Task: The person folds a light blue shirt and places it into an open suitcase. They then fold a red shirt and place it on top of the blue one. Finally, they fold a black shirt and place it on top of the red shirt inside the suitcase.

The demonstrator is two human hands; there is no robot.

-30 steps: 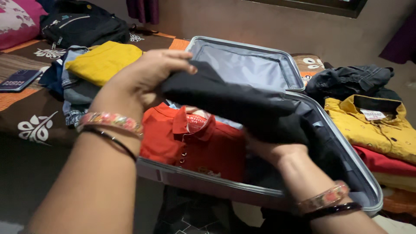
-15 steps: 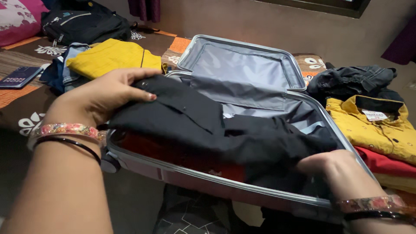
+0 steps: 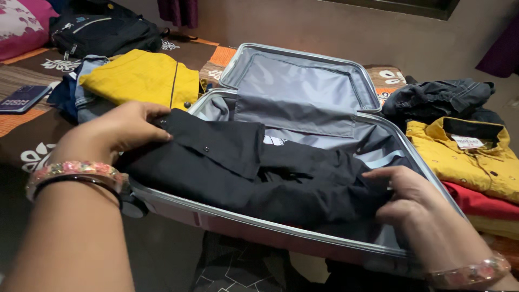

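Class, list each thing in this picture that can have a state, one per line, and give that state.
Suitcase: open, lid up.
Black shirt: folded, lying in suitcase.
Left hand: fingers on shirt's left edge.
Right hand: resting on shirt's right end.
Yellow shirt: folded, stacked.
Backpack: lying on bed.
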